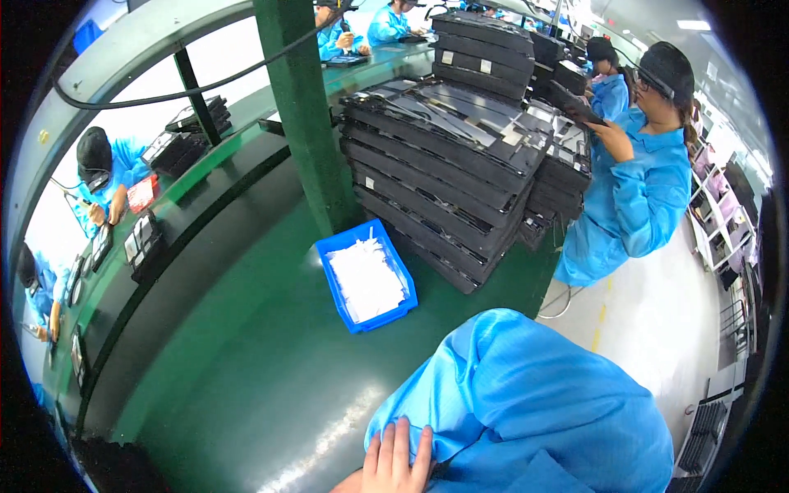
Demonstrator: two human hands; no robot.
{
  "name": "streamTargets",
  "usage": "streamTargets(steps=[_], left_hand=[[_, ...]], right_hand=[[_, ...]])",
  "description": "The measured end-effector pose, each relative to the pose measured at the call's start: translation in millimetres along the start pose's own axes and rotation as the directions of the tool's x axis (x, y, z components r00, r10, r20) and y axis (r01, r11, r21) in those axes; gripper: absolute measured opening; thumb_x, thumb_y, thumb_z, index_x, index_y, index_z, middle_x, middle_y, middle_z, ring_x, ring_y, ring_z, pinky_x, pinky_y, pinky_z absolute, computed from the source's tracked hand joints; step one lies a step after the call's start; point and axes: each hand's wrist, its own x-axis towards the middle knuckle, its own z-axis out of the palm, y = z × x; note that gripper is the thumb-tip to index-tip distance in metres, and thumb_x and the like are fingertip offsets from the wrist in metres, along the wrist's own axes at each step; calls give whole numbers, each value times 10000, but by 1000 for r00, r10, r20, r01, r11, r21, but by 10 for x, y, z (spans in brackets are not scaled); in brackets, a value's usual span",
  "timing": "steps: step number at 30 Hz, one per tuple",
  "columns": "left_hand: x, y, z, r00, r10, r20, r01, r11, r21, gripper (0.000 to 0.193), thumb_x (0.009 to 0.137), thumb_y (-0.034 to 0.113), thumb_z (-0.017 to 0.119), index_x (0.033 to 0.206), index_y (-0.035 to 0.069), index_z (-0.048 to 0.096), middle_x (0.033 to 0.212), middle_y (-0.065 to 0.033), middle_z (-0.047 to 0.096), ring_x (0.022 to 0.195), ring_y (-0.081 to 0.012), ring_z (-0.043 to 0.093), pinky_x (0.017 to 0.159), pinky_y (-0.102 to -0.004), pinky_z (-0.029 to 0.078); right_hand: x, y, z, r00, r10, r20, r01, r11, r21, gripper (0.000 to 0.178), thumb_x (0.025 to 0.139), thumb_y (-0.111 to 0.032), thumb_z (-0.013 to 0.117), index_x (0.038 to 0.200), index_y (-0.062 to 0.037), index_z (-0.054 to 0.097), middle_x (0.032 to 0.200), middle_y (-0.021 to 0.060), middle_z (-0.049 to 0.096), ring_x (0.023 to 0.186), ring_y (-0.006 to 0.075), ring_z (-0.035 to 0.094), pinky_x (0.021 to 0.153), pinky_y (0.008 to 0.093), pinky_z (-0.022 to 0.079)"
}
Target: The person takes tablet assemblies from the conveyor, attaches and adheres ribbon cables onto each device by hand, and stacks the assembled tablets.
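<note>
My left hand (pixel 399 458) lies at the lower edge, its fingers stretched out and resting on the blue sleeve (pixel 526 386) of my right arm. Nothing shows in it. That arm is bent, its elbow toward the workbench. Left of my fingers, a small patch of skin (pixel 349 483) appears to be my right hand or wrist; its fingers are out of sight. Farther ahead on the green bench surface (pixel 238 353) stands a blue plastic bin (pixel 412 308), filled with white strips or slips. Neither hand touches the bin.
Behind the bin rise stacked black trays (pixel 436 205) with flat dark parts. A green post (pixel 300 123) stands beside them. A conveyor (pixel 197 222) curves along the left, carrying devices. One co-worker (pixel 641 181) stands at right holding a dark panel (pixel 575 105); others sit across the line.
</note>
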Motion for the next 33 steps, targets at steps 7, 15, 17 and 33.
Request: streamTargets(steps=[7, 15, 17, 33], left_hand=[[186, -487, -93, 973, -107, 202, 199, 833, -516, 666, 730, 335, 754, 1280, 30, 533, 1298, -177, 531, 1128, -370, 543, 942, -444, 422], [220, -782, 107, 979, -77, 187, 194, 617, -762, 618, 749, 280, 754, 1264, 8, 545, 1252, -179, 568, 1144, -335, 536, 986, -413, 391], [228, -783, 70, 976, -92, 196, 213, 587, -781, 573, 766, 261, 734, 1249, 9, 560, 1232, -182, 578, 1126, -338, 544, 986, -416, 396], [322, -732, 62, 967, -194, 165, 244, 514, -823, 296, 909, 165, 554, 1142, 2, 635, 1146, -195, 633, 1082, -335, 590, 956, -394, 437]], right_hand=[[19, 30, 122, 998, 19, -55, -16, 999, 50, 340, 889, -132, 519, 1199, 9, 526, 1313, 237, 495, 1255, 372, 452, 1058, 471, 360], [17, 63, 235, 997, 21, -78, -14, 995, 97, 341, 888, -125, 518, 1201, 12, 526, 1316, 238, 493, 1256, 372, 452, 1060, 469, 360], [34, 59, 269, 997, 18, -78, -9, 994, 109, 342, 888, -124, 518, 1201, 12, 526, 1317, 238, 492, 1256, 373, 451, 1060, 468, 360], [-63, 51, 394, 994, 10, -112, 9, 986, 165, 345, 885, -111, 516, 1206, 17, 525, 1325, 240, 487, 1257, 374, 451, 1063, 463, 359]])
